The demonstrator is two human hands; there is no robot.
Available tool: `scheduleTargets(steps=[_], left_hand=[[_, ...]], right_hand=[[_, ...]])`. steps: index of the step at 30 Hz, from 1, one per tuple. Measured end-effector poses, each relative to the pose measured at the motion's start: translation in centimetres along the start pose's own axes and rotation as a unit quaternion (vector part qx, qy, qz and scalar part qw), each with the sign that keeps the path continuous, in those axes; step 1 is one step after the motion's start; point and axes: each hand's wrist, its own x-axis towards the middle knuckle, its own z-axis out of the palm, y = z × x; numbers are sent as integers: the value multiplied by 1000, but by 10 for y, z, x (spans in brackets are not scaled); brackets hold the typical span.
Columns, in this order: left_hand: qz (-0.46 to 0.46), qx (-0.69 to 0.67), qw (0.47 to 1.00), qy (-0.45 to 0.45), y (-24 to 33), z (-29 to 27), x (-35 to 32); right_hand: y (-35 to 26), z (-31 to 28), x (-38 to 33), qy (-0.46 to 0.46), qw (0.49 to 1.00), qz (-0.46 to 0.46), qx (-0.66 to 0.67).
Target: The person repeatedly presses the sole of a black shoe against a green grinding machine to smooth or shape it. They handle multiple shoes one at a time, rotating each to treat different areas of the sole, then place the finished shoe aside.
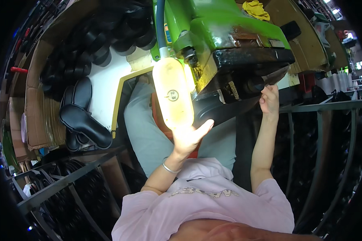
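Observation:
My left hand [186,140] is under the lower end of a bright yellow oval lamp [171,86]. Its thumb stretches out to the right, and the lamp hides the other fingers. Beside that thumb a smooth black curved piece [217,110] lies beneath the dark front of a green machine [229,24]. My right hand [269,99] is raised at the machine's right side, its fingers curled by a black round knob [255,84] and a dark panel edge. What those fingers grip, if anything, I cannot make out.
Black bicycle saddles [86,124] lie on a white tabletop [104,86] at the left, beside a cardboard box [44,116]. Metal-railed racks [68,176] with black items flank me. A yellow cloth [256,10] rests at the machine's far right.

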Motion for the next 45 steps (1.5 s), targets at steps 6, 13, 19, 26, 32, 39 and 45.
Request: scheduleTargets(steps=[6, 13, 19, 26, 32, 39, 45], left_hand=[[3, -106, 992, 70, 34, -40, -5], [4, -16, 1000, -26, 32, -86, -4], [3, -131, 991, -5, 20, -18, 13], [44, -80, 996, 18, 8, -16, 15], [28, -57, 997, 51, 28, -54, 9], [15, -64, 996, 58, 28, -84, 6], [13, -87, 994, 68, 32, -113, -5]], right_hand=[[15, 40, -10, -51, 997, -8, 60], [34, 55, -28, -50, 997, -37, 43], [8, 18, 5, -22, 995, -96, 29], [0, 30, 16, -35, 997, -52, 47], [15, 53, -14, -53, 996, -43, 63], [35, 73, -41, -41, 996, -30, 77], [59, 88, -49, -74, 993, -13, 89]])
